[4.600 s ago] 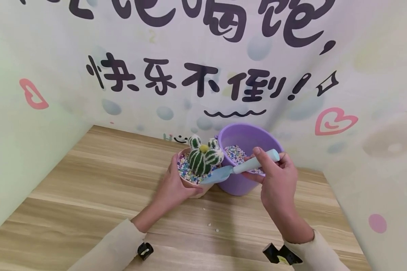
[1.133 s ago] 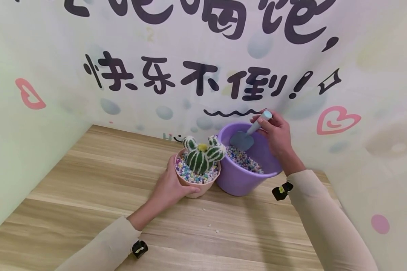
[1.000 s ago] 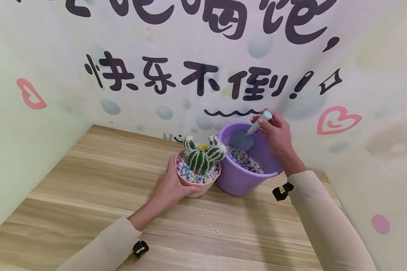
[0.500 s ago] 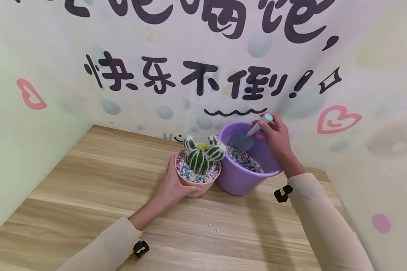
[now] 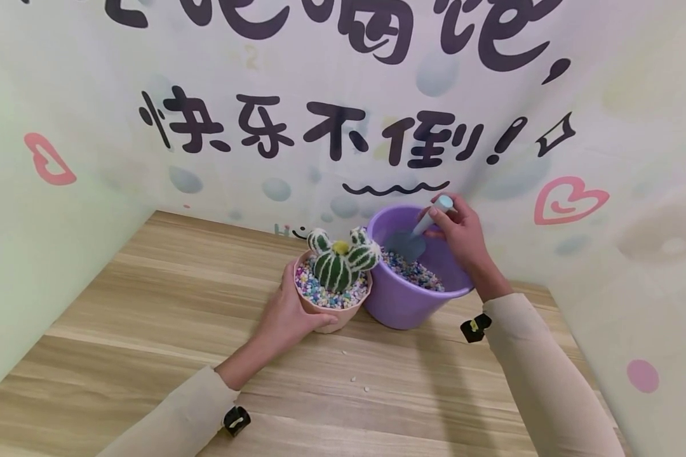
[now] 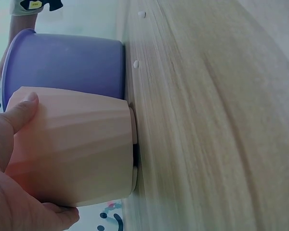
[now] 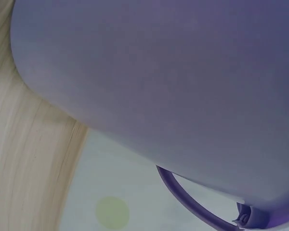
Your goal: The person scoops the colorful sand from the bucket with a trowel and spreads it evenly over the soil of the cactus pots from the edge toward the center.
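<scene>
In the head view my left hand (image 5: 282,314) grips the side of a pale pink flowerpot (image 5: 351,311), thumb along its front. A striped green knitted cactus (image 5: 334,271) stands in the pot among multicoloured beads (image 5: 311,282). My right hand (image 5: 465,235) holds the handle of a light blue toy shovel (image 5: 406,244) whose blade dips into the beads (image 5: 414,274) in a purple bucket (image 5: 400,311). The left wrist view shows the pink pot (image 6: 77,144) standing on the table beside the bucket (image 6: 67,60). Only the bucket's outside (image 7: 154,82) and table show in the right wrist view; my right hand is hidden there.
A wooden table (image 5: 166,304) lies underneath, with a few small white bits (image 5: 353,379) in front of the pot. A printed cloth (image 5: 320,76) with dark lettering hangs behind. The bucket's thin purple carrying handle (image 7: 192,207) hangs at its side.
Several seconds ago the shovel was at the pot's rim; it is now inside the bucket. Within the last second its blade has sunk lower into the beads. My left hand and the pot stay put.
</scene>
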Available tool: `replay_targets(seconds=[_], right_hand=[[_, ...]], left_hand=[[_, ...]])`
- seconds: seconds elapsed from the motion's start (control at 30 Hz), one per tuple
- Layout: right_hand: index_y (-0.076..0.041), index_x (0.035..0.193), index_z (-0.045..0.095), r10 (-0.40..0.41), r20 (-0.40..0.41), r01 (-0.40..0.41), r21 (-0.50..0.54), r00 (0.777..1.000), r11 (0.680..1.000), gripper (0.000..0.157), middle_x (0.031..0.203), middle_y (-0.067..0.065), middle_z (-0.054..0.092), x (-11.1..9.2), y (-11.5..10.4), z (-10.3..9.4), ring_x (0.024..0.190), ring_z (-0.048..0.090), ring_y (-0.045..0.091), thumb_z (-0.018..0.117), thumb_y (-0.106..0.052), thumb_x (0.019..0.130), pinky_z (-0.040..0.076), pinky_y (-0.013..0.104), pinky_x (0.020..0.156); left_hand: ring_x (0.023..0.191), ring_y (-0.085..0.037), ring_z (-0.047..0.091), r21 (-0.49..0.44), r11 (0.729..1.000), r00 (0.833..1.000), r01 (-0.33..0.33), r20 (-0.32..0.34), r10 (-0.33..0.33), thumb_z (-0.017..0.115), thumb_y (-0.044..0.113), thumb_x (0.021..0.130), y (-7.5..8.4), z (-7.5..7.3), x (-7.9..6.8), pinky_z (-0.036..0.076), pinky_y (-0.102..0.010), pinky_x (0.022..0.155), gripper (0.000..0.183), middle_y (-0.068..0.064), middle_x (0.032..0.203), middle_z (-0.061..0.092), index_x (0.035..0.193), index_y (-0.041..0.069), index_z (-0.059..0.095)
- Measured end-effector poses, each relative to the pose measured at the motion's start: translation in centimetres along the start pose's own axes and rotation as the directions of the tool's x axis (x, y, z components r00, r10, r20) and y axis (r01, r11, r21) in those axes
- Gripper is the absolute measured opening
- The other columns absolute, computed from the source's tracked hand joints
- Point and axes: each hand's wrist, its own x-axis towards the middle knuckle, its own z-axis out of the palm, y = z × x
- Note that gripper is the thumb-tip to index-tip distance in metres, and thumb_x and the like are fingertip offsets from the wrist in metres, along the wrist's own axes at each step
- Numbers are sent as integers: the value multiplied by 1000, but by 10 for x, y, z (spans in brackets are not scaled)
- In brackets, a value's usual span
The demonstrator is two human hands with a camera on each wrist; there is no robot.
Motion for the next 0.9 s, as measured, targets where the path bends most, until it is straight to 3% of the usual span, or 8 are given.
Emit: replay_targets(seconds=[0.2, 0.6, 0.9], right_hand=[[2, 118, 51, 9, 37, -6, -79, 999, 997, 33, 96, 8, 70, 0, 2, 0, 89, 68, 18, 62, -20, 96, 59, 29, 71], [7, 120, 48, 21, 54, -17, -72, 998, 997, 39, 93, 6, 71, -3, 2, -1, 86, 68, 17, 62, -21, 96, 59, 29, 67], [5, 117, 51, 75, 35, -77, 61, 997, 995, 34, 89, 8, 72, -2, -1, -5, 81, 72, 19, 62, -20, 96, 59, 31, 63]], left_hand=[[131, -36, 45, 3, 1000, 1000, -5, -2, 5, 94, 35, 59, 0, -1, 0, 38, -51, 108, 124, -20, 144, 44, 152, 17, 14], [131, -36, 45, 8, 1000, 1000, 0, 4, 0, 94, 33, 60, 1, 0, 0, 39, -52, 107, 124, -20, 144, 44, 152, 16, 14], [130, -33, 46, -7, 1000, 1000, -11, 15, 11, 94, 33, 60, -1, 1, 0, 40, -51, 105, 123, -17, 144, 45, 152, 18, 14]])
